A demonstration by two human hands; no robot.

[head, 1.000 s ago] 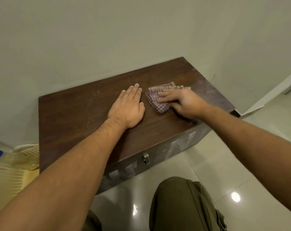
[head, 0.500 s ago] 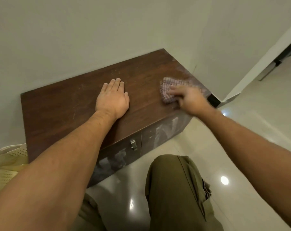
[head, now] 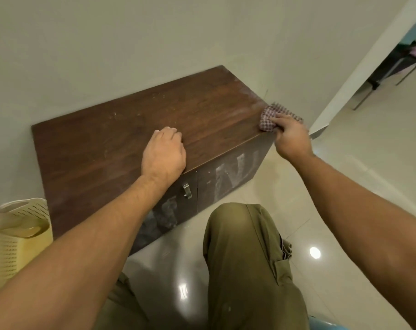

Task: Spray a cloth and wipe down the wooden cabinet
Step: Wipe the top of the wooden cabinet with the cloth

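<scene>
You are mid-wipe: your right hand (head: 291, 139) has its grip closed on the checked cloth (head: 270, 117) at the cabinet (head: 121, 144) top's front right corner, left hand (head: 164, 156) loosely curled, empty, bracing; next, I judge, work the dusty doors.

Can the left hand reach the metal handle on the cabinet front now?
Probably yes. The left hand rests near the cabinet's front edge, the metal handle just below, nothing between.
</scene>
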